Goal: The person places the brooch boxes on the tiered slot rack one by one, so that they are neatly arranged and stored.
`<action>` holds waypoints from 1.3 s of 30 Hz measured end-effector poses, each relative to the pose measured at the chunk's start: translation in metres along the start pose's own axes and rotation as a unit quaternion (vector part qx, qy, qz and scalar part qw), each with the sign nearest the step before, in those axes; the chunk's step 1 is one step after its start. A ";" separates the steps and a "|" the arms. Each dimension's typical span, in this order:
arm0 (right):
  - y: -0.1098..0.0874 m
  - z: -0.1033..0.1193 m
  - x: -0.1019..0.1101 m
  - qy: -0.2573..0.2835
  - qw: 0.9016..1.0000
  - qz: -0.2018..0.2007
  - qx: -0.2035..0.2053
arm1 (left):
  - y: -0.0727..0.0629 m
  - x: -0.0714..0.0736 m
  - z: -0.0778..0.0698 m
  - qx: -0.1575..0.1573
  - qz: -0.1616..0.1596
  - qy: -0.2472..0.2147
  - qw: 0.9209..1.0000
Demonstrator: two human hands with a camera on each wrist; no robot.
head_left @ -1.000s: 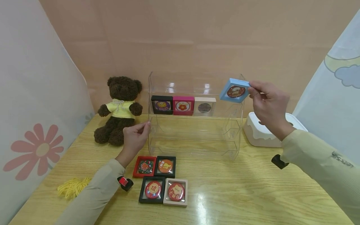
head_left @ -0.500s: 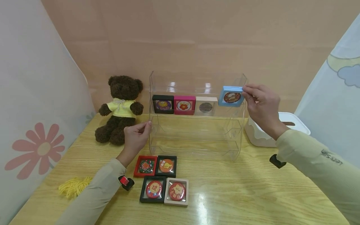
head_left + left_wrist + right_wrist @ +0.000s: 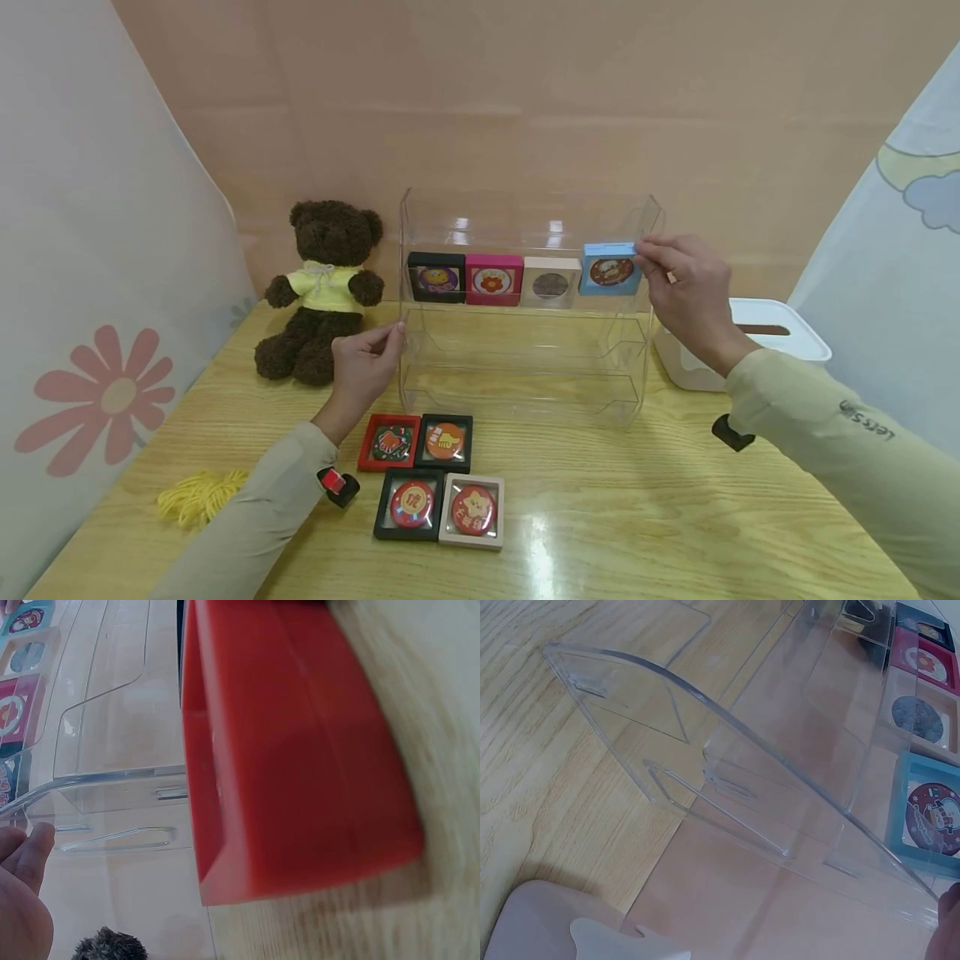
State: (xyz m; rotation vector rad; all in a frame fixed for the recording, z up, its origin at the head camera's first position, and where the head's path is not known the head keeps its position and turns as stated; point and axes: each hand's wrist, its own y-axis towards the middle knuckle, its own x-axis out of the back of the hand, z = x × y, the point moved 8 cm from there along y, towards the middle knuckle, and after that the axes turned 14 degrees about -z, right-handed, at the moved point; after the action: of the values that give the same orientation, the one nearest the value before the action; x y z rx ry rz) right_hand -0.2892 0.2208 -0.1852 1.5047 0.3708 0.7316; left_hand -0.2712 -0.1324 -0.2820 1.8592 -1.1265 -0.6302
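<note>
My right hand (image 3: 692, 287) pinches the top right corner of a light blue framed badge box (image 3: 611, 271), which stands on the upper tier of a clear acrylic display rack (image 3: 525, 360). To its left on that tier are a cream box (image 3: 551, 265), a pink box (image 3: 493, 268) and a black box (image 3: 437, 265). My left hand (image 3: 362, 367) pinches the rack's left side edge between thumb and fingers. On the table in front lie a red box (image 3: 372, 457), two black boxes (image 3: 387, 527) and a cream box (image 3: 487, 543), each framing a round badge.
A brown teddy bear (image 3: 322, 292) in a yellow top sits left of the rack. Yellow string (image 3: 201, 497) lies near the left forearm. Behind the right hand stands a white-topped tissue box (image 3: 795, 329). A cloth backdrop rises behind the rack.
My right hand has moved down and left, bringing the blue box from tilted above the rack to upright on the upper tier beside the cream box. My left hand stays at the rack's edge.
</note>
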 end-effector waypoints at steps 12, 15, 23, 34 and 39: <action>-0.007 0.003 -0.002 0.001 1.000 0.008 0.007 | 0.001 0.001 -0.002 -0.006 -0.007 0.001 1.000; -0.008 0.004 -0.002 0.003 1.000 0.011 0.017 | 0.002 0.001 -0.003 -0.009 -0.006 0.004 1.000; -0.009 0.007 -0.005 -0.019 0.997 0.054 0.042 | 0.002 0.001 -0.004 -0.013 -0.007 0.011 1.000; -0.011 0.009 -0.006 -0.053 0.994 0.078 0.049 | -0.009 -0.002 0.031 0.001 -0.008 0.014 1.000; -0.013 0.007 -0.007 -0.055 0.994 0.080 0.047 | -0.010 -0.002 0.034 0.005 -0.005 0.010 1.000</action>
State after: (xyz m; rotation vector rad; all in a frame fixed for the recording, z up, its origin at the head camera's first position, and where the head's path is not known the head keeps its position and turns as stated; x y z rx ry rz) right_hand -0.2871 0.2123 -0.1989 1.6692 0.2055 0.7623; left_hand -0.2930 -0.1425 -0.3083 1.8768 -1.1101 -0.6098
